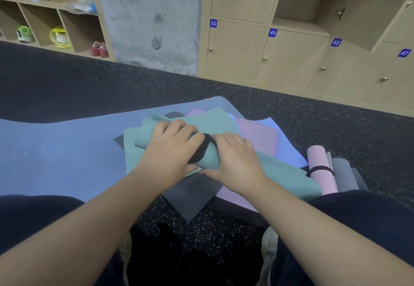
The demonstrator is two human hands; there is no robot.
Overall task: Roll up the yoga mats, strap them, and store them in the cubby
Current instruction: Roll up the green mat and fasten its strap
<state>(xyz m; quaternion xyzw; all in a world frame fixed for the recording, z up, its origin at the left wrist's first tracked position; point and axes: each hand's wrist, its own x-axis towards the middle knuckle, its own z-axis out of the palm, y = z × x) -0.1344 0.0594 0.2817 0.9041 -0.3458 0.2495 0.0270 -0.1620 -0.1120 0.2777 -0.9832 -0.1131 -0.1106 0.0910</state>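
Observation:
A rolled teal mat [146,136] lies on a pile of flat small mats in teal [289,178], pink [257,138], grey [190,198] and lilac. A black strap [201,149] runs around the roll near its middle. My left hand [172,149] grips the roll and the strap from the left. My right hand [235,160] holds the roll's near end, fingers by the strap. To the right lie a rolled pink mat [320,169] with a black strap [320,169] around it and a rolled grey mat [345,173]. One cubby [298,1] stands open at the upper right.
A large blue mat [56,151] covers the dark speckled floor on the left. Numbered wooden lockers [291,57] line the far right wall. A concrete pillar [150,21] stands in the middle, with open shoe shelves [44,28] to its left. My knees frame the bottom.

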